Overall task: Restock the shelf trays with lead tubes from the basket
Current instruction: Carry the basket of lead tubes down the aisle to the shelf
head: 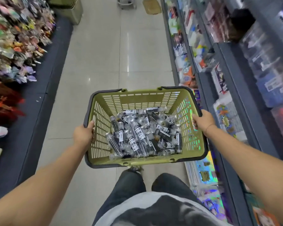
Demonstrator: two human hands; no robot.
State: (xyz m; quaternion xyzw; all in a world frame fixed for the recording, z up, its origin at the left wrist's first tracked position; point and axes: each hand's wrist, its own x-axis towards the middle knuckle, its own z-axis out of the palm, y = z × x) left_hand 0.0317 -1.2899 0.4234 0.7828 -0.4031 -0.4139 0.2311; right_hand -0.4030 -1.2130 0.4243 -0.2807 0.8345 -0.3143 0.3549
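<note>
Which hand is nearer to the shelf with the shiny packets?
Right. The right hand grips the basket rim next to that shelf; the left hand grips the opposite rim, across the basket from it.

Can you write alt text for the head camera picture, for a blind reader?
A person's left hand and right hand grip the sides of a green basket full of lead tubes, held over a shop aisle between shelves.

Bright overhead light, floor (114, 51) glare, blurred edges
</note>
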